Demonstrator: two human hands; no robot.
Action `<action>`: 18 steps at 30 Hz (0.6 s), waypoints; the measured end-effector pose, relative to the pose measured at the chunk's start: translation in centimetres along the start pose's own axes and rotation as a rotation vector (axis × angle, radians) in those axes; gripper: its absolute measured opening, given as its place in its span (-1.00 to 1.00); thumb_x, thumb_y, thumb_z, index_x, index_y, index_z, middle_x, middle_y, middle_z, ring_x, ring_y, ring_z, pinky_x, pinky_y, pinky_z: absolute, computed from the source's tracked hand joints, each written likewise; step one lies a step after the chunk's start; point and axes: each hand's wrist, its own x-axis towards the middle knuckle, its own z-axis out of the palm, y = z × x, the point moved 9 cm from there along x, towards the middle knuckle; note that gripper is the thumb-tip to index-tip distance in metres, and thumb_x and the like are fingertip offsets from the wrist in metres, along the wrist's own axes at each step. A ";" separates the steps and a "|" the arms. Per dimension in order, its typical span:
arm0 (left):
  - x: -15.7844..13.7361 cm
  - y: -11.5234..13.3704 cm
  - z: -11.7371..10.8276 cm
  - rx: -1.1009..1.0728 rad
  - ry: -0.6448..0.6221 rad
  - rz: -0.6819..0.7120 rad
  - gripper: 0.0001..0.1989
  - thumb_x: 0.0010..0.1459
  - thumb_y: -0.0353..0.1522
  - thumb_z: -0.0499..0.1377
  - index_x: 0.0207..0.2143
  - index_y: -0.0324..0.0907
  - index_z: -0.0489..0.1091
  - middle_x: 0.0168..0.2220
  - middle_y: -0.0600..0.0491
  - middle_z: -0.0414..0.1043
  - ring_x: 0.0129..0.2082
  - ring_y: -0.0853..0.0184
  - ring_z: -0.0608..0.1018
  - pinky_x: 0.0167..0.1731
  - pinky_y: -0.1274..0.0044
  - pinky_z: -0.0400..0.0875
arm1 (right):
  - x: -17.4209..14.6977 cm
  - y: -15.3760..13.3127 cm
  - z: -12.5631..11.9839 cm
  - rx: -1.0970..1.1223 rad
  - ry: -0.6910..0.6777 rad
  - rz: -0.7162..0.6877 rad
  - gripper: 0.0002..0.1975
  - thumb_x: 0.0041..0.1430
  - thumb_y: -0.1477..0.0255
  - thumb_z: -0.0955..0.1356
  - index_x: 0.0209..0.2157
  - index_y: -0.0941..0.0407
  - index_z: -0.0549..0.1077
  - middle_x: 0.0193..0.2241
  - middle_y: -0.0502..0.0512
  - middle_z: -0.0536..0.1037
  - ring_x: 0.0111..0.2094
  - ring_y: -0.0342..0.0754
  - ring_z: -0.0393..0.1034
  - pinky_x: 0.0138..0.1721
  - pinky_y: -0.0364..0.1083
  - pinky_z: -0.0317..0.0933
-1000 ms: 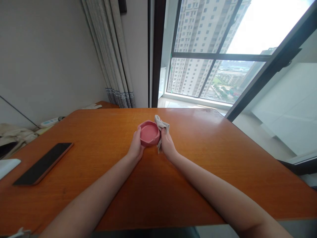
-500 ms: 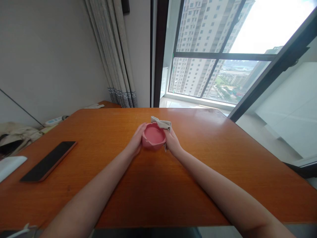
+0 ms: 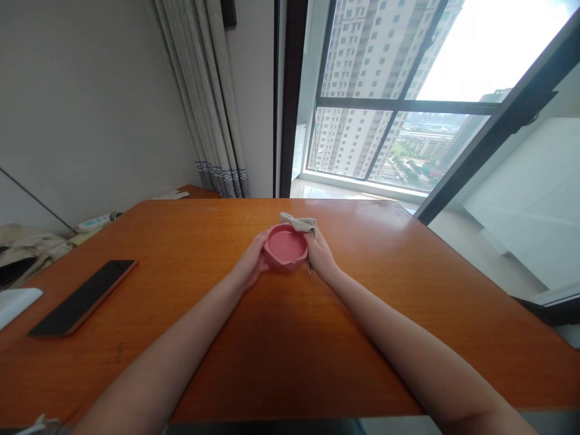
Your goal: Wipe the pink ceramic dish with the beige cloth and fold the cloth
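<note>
A pink bowl (image 3: 286, 246) with an angular outer wall is held between my two hands, its opening tilted toward me. My left hand (image 3: 252, 260) grips the bowl's left side, with the thumb near the rim. On the other side, my right hand (image 3: 321, 252) holds a light grey cloth (image 3: 299, 223) against the bowl's right and far rim. Part of the cloth hangs below that hand. Most fingers of both hands are hidden behind the bowl and cloth.
The brown wooden table (image 3: 290, 350) spreads beneath my arms. A dark flat tablet-like slab (image 3: 84, 298) lies at the left, with a white object (image 3: 18, 304) beside it. Beyond the left edge are a power strip (image 3: 97, 222) and bunched fabric (image 3: 31, 248).
The bowl has shifted slightly right and turned a little in my hands. The cloth and right hand have moved slightly right with it.
</note>
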 end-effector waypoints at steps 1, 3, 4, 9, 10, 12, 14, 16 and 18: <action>0.2 0.0 -0.2 0.027 -0.002 0.007 -0.55 0.07 -0.17 0.17 0.00 -0.13 0.38 0.05 -0.05 0.38 0.04 0.13 0.41 -0.10 0.38 0.40 | 0.1 0.2 0.3 -0.013 -0.044 0.004 -0.64 0.15 0.15 0.26 -0.13 0.05 0.44 -0.11 0.03 0.52 0.00 0.05 0.33 0.11 0.05 0.14; 0.5 0.1 -1.0 0.052 0.049 0.080 -0.60 0.07 -0.21 0.17 -0.06 -0.19 0.41 0.03 -0.06 0.40 0.05 0.18 0.40 -0.04 0.44 0.36 | 0.0 0.7 0.9 -0.019 -0.065 0.019 -0.58 0.16 0.09 0.24 -0.08 0.05 0.43 -0.05 0.04 0.48 0.05 0.05 0.29 0.15 0.05 0.09; 0.6 0.1 -1.4 0.041 0.098 0.121 -0.62 0.07 -0.23 0.17 -0.07 -0.21 0.41 0.02 -0.06 0.40 0.04 0.20 0.40 -0.03 0.47 0.34 | -0.3 0.9 1.0 -0.014 -0.037 0.025 -0.53 0.17 0.06 0.21 -0.02 0.04 0.39 0.01 0.05 0.44 0.10 0.05 0.24 0.18 0.05 0.04; -0.4 -0.3 -2.0 -0.101 0.281 0.220 -0.62 0.12 -0.21 0.13 -0.01 -0.12 0.30 0.05 -0.02 0.35 -0.01 0.29 0.43 -0.15 0.51 0.42 | -2.2 1.3 1.5 -0.011 0.122 0.031 -0.44 0.21 0.06 0.16 0.17 0.01 0.18 0.20 0.04 0.20 0.25 -0.04 -0.01 0.28 0.03 -0.20; -0.6 -0.3 -1.8 -0.095 0.282 0.218 -0.60 0.10 -0.21 0.15 0.00 -0.09 0.27 0.04 -0.01 0.34 -0.04 0.30 0.44 -0.19 0.52 0.43 | -2.3 1.3 1.3 -0.010 0.141 0.031 -0.45 0.21 0.09 0.17 0.17 0.01 0.18 0.20 0.04 0.21 0.24 -0.04 0.02 0.27 0.03 -0.17; -0.7 -0.3 -1.5 -0.041 0.258 0.169 -0.54 0.05 -0.18 0.20 0.00 -0.08 0.24 0.00 -0.01 0.36 -0.12 0.32 0.48 -0.28 0.53 0.46 | -1.9 1.4 0.7 0.007 0.153 0.036 -0.50 0.21 0.13 0.19 0.14 0.01 0.22 0.15 0.05 0.29 0.18 -0.02 0.13 0.23 0.04 -0.05; -0.5 -0.5 -1.1 0.010 0.184 0.075 -0.47 0.02 -0.10 0.21 0.02 -0.07 0.22 -0.03 -0.02 0.38 -0.19 0.30 0.50 -0.34 0.51 0.48 | -0.9 1.7 0.0 0.038 0.114 0.058 -0.55 0.19 0.14 0.21 0.06 0.02 0.31 0.05 0.04 0.41 0.09 0.01 0.26 0.15 0.05 0.11; -0.2 -1.0 -0.7 0.047 0.095 -0.026 -0.43 0.00 -0.05 0.20 0.04 -0.06 0.24 -0.03 -0.04 0.40 -0.19 0.26 0.51 -0.36 0.48 0.49 | 0.1 2.2 -0.3 0.045 0.028 0.092 -0.60 0.15 0.14 0.24 -0.05 0.03 0.40 -0.05 0.03 0.49 0.01 0.05 0.33 0.07 0.06 0.20; 0.1 -1.7 -0.8 0.076 0.054 -0.109 -0.47 0.00 -0.10 0.22 0.02 -0.06 0.29 -0.04 -0.05 0.41 -0.18 0.23 0.52 -0.36 0.47 0.50 | 0.7 2.7 -0.2 0.021 -0.054 0.113 -0.63 0.13 0.13 0.27 -0.12 0.03 0.44 -0.10 0.02 0.52 -0.01 0.06 0.35 0.06 0.06 0.21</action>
